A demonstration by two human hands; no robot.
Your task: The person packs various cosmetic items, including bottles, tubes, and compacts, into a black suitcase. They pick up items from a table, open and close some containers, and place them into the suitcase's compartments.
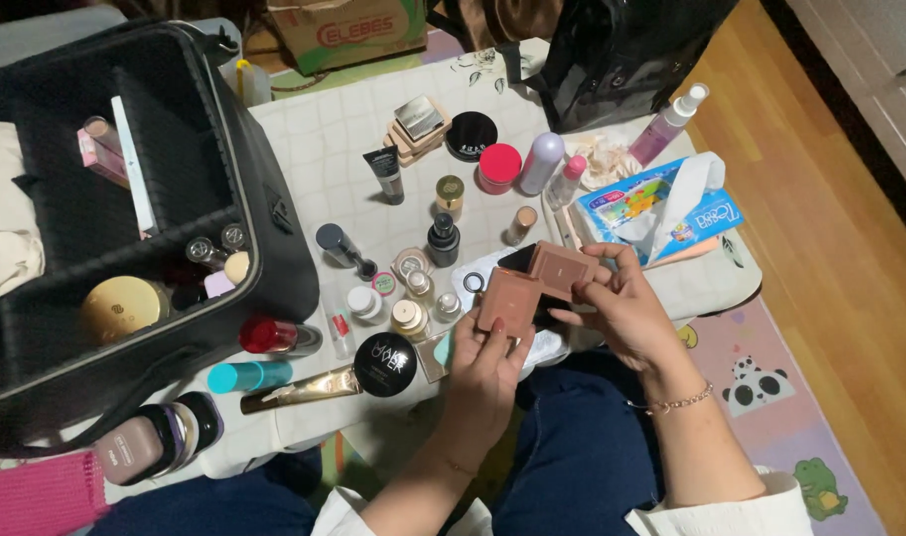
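Partly hidden behind the fingers, a square pink compact (532,283) stands open above a low table (314,149) crowded with cosmetics; its inside cannot be made out. The left hand (483,362) grips the base from below, while the right hand (622,308) pinches the raised lid beside a tissue pack (661,208).

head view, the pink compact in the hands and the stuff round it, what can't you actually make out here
- Pink compact, head view: its inside faces away, so its contents are hidden.
- Left hand: its fingertips are tucked behind the compact.
- Right hand: its palm side is turned from the camera.
- Black case: deep shadow hides much of its inside.
- Black bag: cut off by the top edge.
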